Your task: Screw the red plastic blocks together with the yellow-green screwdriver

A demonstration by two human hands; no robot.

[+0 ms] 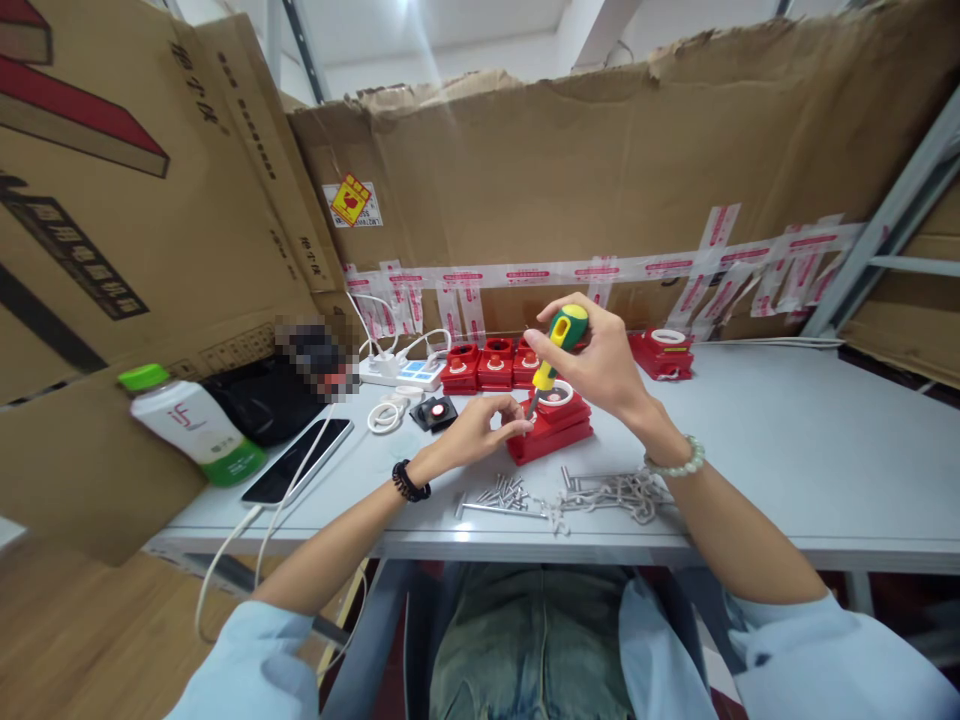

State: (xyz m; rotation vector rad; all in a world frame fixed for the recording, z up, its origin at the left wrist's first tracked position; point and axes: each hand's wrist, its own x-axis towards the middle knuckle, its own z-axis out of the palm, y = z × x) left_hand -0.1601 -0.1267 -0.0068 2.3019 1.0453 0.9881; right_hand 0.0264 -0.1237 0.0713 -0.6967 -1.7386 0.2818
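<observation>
My right hand [600,365] is closed around a screwdriver [556,345] with a green and yellow handle, held upright with its tip down on a red plastic box [551,428] on the grey table [787,450]. My left hand [480,430] rests against the left side of that red box, fingers pinched near the screwdriver tip; whether a screw is between them I cannot make out. A pile of loose screws and metal hooks [570,493] lies just in front of the box.
Several more red boxes [491,365] stand in a row behind, another [664,352] to the right. A white power strip [405,372], a small black device [435,411], a phone [298,460], a green-capped bottle [191,425] and a black bag [262,400] sit left. Cardboard walls surround the table.
</observation>
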